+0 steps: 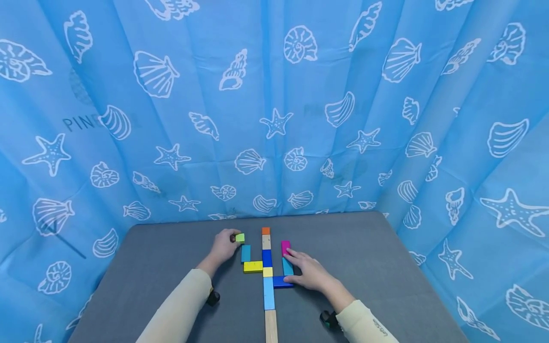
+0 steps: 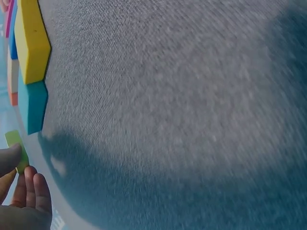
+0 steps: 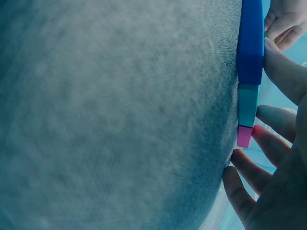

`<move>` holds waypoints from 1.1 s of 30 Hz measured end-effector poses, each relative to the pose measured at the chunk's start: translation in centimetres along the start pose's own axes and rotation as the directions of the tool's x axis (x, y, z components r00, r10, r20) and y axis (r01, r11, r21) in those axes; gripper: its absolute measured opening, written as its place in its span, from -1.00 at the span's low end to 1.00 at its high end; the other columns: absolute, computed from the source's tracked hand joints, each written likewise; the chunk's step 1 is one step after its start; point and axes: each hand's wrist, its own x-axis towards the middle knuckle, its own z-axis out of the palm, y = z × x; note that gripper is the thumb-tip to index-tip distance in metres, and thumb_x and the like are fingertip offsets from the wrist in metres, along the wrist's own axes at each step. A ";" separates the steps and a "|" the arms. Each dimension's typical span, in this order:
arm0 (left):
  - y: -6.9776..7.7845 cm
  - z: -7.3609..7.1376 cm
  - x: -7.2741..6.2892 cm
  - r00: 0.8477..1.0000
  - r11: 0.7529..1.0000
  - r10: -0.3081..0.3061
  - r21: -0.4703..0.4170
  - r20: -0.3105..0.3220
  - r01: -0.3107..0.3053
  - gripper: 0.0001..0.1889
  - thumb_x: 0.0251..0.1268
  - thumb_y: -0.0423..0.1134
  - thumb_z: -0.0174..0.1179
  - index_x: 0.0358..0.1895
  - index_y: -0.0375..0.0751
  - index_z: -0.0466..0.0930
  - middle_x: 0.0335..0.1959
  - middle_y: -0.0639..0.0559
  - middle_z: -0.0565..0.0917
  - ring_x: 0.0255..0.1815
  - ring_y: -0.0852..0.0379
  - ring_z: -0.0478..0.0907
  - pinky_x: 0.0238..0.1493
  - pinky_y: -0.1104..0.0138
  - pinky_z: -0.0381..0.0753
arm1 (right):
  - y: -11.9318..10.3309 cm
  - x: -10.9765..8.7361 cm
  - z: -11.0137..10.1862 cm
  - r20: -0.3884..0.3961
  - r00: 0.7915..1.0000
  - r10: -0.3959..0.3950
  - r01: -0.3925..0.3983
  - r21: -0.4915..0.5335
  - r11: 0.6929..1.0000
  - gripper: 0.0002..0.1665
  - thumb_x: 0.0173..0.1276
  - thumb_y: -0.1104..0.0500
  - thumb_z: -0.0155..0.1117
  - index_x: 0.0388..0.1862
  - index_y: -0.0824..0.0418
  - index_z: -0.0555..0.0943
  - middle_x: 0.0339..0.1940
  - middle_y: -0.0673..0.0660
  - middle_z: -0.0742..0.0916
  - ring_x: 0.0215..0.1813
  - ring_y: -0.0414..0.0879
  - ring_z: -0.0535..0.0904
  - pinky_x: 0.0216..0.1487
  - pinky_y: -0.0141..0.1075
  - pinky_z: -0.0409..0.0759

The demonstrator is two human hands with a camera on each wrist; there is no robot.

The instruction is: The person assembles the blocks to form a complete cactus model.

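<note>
My left hand (image 1: 224,247) pinches a small lime green block (image 1: 240,237) between thumb and fingers, just beyond the far end of a teal block (image 1: 246,253). That teal block meets a yellow block (image 1: 253,267), which joins the central row at a pale yellow cube (image 1: 268,272). On the other side, my right hand (image 1: 312,271) has its fingers spread over a second branch. Its thumb lies at the dark blue block (image 3: 250,43), while fingertips touch around the light blue block (image 3: 248,105) and the magenta block (image 3: 244,136).
The central row also has an orange block (image 1: 266,230), a wooden block (image 1: 266,242), a blue block (image 1: 267,258), a sky blue block (image 1: 268,293) and a long wooden block (image 1: 271,326). A grey table (image 1: 171,257) lies beneath; a blue shell-patterned curtain (image 1: 274,95) hangs behind.
</note>
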 end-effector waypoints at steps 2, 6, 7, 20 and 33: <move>0.1 0.2 0.0 1.000 1.000 0.001 -0.006 -0.003 -0.001 -0.65 0.35 -0.42 0.28 0.19 -0.26 0.64 -0.10 -0.12 0.60 -0.14 0.00 0.47 -0.05 0.12 0.56 | 0.0 0.0 0.0 0.002 1.000 0.001 -0.001 0.003 1.000 -0.10 0.33 -0.26 0.37 0.54 0.05 0.36 0.61 0.14 0.33 0.57 0.29 0.23 0.41 0.36 0.23; 0.2 0.4 0.0 1.000 1.000 -0.004 -0.001 0.000 0.004 -0.66 0.36 -0.43 0.26 0.18 -0.28 0.64 -0.11 -0.13 0.59 -0.15 -0.02 0.46 -0.05 0.11 0.56 | -0.1 0.1 0.0 0.008 1.000 -0.011 0.011 0.003 1.000 -0.10 0.33 -0.27 0.35 0.55 0.05 0.36 0.61 0.13 0.32 0.57 0.29 0.22 0.40 0.37 0.22; 0.3 0.5 -0.1 1.000 1.000 -0.004 0.003 0.003 0.004 -0.66 0.37 -0.42 0.25 0.18 -0.28 0.64 -0.11 -0.13 0.59 -0.15 -0.02 0.46 -0.04 0.11 0.56 | -0.1 0.2 0.0 0.010 1.000 -0.012 0.012 0.002 1.000 -0.09 0.33 -0.28 0.35 0.55 0.05 0.36 0.61 0.13 0.32 0.57 0.29 0.22 0.40 0.38 0.22; 0.6 0.7 -0.5 0.998 1.000 0.001 -0.004 0.064 0.000 -0.69 0.37 -0.44 0.19 0.14 -0.26 0.67 0.00 -0.15 0.61 -0.11 -0.01 0.49 0.00 0.09 0.59 | 0.1 0.1 0.1 0.015 1.000 -0.004 0.004 -0.007 1.000 -0.10 0.34 -0.28 0.34 0.55 0.03 0.35 0.62 0.11 0.31 0.58 0.28 0.21 0.41 0.36 0.22; 0.0 0.9 -1.0 0.998 0.998 0.040 0.035 0.051 -0.042 -0.70 0.38 -0.37 0.23 0.14 -0.14 0.69 0.22 -0.18 0.56 0.22 -0.17 0.45 0.24 -0.10 0.47 | 0.1 0.0 -0.1 0.028 1.000 -0.012 0.013 -0.017 1.000 -0.10 0.34 -0.26 0.35 0.55 0.06 0.36 0.61 0.14 0.33 0.57 0.27 0.23 0.42 0.33 0.24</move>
